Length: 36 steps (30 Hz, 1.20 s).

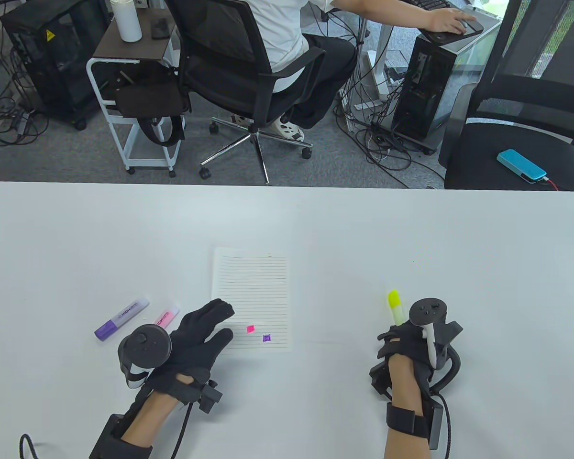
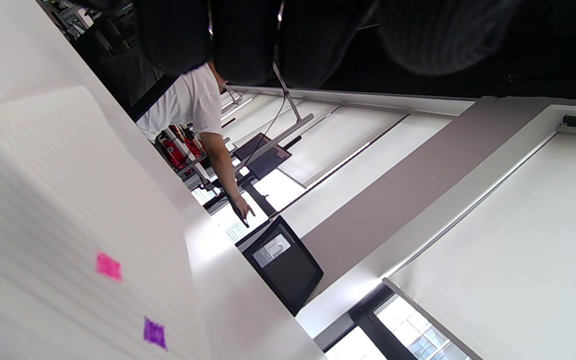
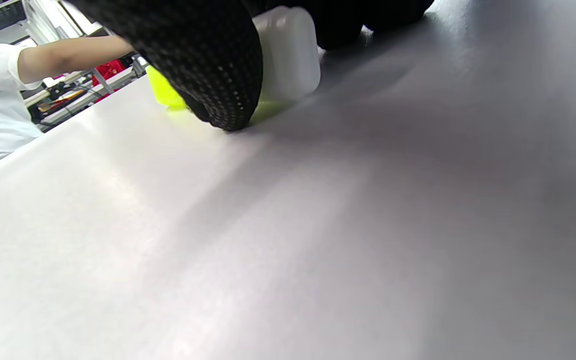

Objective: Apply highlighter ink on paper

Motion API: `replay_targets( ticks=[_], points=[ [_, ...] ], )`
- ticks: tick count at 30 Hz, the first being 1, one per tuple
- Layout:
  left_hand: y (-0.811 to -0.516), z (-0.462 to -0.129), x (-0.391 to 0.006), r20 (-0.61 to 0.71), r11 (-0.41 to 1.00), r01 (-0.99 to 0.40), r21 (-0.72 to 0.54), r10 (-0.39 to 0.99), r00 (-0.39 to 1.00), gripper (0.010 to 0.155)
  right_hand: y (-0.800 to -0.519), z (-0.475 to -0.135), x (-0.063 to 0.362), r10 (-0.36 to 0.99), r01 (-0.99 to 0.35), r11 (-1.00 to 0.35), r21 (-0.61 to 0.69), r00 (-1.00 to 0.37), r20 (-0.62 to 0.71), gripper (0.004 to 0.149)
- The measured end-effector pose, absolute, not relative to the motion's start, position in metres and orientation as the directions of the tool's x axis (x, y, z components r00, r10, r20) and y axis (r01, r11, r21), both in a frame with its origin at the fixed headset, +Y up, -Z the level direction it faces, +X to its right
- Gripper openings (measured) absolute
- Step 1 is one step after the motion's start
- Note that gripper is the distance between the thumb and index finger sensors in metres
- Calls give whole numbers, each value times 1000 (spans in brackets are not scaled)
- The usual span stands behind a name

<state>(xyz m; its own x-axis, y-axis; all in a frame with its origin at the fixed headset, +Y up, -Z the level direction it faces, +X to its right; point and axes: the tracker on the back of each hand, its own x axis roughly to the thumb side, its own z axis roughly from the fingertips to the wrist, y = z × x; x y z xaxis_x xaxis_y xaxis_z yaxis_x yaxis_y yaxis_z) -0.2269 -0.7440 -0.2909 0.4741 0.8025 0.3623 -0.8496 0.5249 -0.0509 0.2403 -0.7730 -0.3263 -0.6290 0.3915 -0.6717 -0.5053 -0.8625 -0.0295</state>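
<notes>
A lined sheet of paper lies mid-table, with a pink mark and a purple mark near its lower edge. My left hand is open, its straight fingers lying on the sheet's lower left corner. The left wrist view shows the paper and both marks close up. My right hand grips a yellow highlighter to the right of the sheet, yellow end pointing away from me. In the right wrist view the curled fingers wrap its white barrel, low against the table.
A purple highlighter and a pink highlighter lie left of the paper, the pink one partly behind my left hand. Beyond the table's far edge a person sits on an office chair; a black chair stands at right.
</notes>
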Motion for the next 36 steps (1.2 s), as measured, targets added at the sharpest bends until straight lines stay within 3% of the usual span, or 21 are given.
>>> replay_targets(
  ticks=[5, 10, 14, 17, 21, 27, 36],
  points=[
    [-744, -291, -227, 365, 524, -850, -48, 802, 474, 66, -755, -325, 222, 517, -542, -830, -131, -661, -543, 51],
    [-745, -291, -227, 363, 526, -849, -46, 801, 477, 66, -735, -327, 186, 657, -645, -752, -138, -716, -235, 50],
    [-745, -291, -226, 367, 537, -842, -47, 794, 485, 66, -732, -329, 155, 748, -748, -663, -27, -662, -38, 48],
    [-745, -290, -224, 374, 558, -828, -46, 779, 504, 66, -731, -330, 134, 746, -742, -666, 77, -661, 84, 46],
    [-744, -288, -215, 405, 636, -770, -48, 717, 568, 67, -733, -326, 94, 803, -766, -594, 247, -542, 248, 45],
    [-744, -284, -198, 476, 783, -619, -64, 569, 671, 62, -737, -314, 49, 848, -755, -520, 399, -400, 347, 45],
    [-741, -285, -197, 502, 771, -624, -130, 594, 629, 57, -741, -310, 36, 820, -730, -557, 396, -408, 400, 45]
  ],
)
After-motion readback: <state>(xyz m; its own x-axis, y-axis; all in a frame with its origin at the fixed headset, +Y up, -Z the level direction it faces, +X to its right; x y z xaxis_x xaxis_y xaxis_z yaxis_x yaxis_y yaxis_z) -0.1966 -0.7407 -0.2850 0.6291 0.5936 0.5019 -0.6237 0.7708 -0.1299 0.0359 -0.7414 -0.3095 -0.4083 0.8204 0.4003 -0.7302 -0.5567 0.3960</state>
